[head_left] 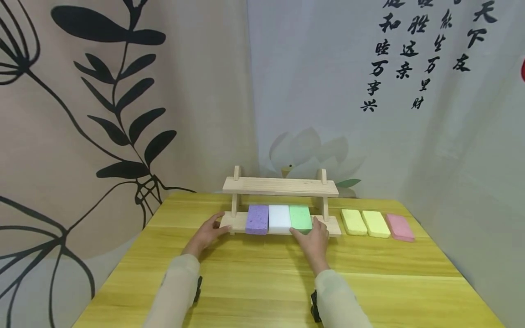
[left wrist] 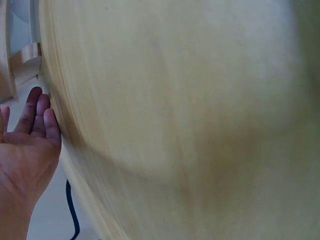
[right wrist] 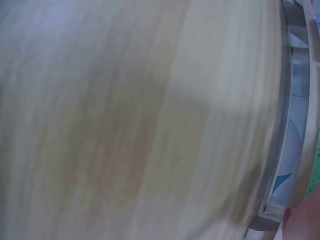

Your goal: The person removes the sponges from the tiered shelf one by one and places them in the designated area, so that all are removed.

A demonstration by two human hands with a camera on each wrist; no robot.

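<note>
A two-tier wooden shelf stands on the table. Its lower board holds a purple sponge, a white sponge and a green sponge, side by side. My right hand grips the green sponge, thumb at its front left corner and fingers along its right side. At the left end of the lower board is my left hand, its thumb near the front edge. The left wrist view shows its fingers nearly straight beside the shelf. Only part of the right hand shows in the right wrist view.
Right of the shelf, two yellow sponges and a pink sponge lie in a row on the wooden table. Behind the table hangs a printed cloth. The upper shelf board sits over the sponges' back.
</note>
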